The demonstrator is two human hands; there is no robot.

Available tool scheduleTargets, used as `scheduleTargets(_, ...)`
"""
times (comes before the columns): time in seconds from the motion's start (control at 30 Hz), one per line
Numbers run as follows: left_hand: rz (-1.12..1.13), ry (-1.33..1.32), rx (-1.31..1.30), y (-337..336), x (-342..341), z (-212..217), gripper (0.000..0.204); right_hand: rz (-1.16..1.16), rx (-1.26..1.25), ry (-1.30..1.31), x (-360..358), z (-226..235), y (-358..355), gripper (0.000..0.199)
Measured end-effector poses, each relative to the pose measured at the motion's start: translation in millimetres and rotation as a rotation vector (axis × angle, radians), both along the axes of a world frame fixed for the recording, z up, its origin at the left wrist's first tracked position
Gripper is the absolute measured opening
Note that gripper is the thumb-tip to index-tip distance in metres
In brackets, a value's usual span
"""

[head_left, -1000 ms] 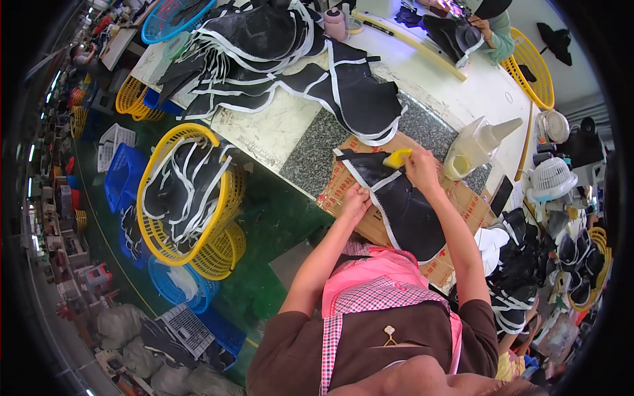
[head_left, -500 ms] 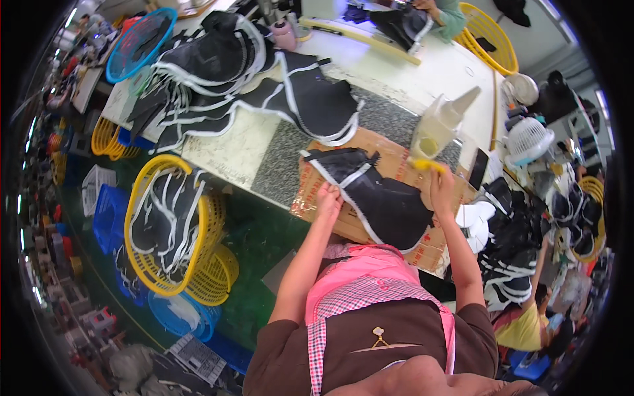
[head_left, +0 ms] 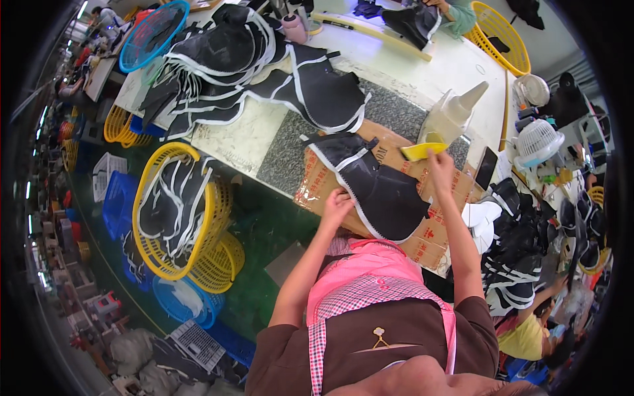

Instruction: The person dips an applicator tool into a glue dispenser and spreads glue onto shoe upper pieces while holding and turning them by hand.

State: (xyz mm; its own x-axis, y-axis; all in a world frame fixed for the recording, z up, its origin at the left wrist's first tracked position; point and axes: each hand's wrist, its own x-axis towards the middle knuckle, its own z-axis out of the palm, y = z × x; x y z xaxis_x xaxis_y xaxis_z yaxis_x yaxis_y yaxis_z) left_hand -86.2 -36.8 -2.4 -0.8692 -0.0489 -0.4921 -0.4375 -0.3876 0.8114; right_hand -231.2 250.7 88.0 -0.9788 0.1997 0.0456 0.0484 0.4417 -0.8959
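Observation:
A black moulded bustier piece (head_left: 386, 198) with white zigzag-edged trim lies on a flattened cardboard sheet (head_left: 317, 178) in front of me. My left hand (head_left: 337, 206) has its fingers closed at the near left edge of the piece, by the white trim. In my right hand (head_left: 441, 173) is a small yellow brush (head_left: 424, 151), its dark end pointing left above the cardboard. Just beyond the brush stands a translucent plastic container (head_left: 449, 117) with a cut-open side and a pointed spout. The fingertips of my left hand are partly hidden.
More black pieces with white trim (head_left: 327, 99) are heaped at the table's far left. A yellow basket (head_left: 140, 218) of them stands left, beside the table. At right lie white pads (head_left: 482, 218) and a black pile (head_left: 512, 244). A co-worker's hand (head_left: 439, 5) works across the table.
The yellow brush has turned in my right hand, so its flat side shows more. My left hand has shifted slightly along the trim towards me. The whole view has moved a little.

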Motion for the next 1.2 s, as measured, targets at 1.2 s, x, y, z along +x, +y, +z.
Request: scheduleTargets(1.2,0.086,0.101,-0.254,20.0,5.4,7.5,0.056,0.619,0.324,0.409,57.0,7.6,-99.4,0.014)
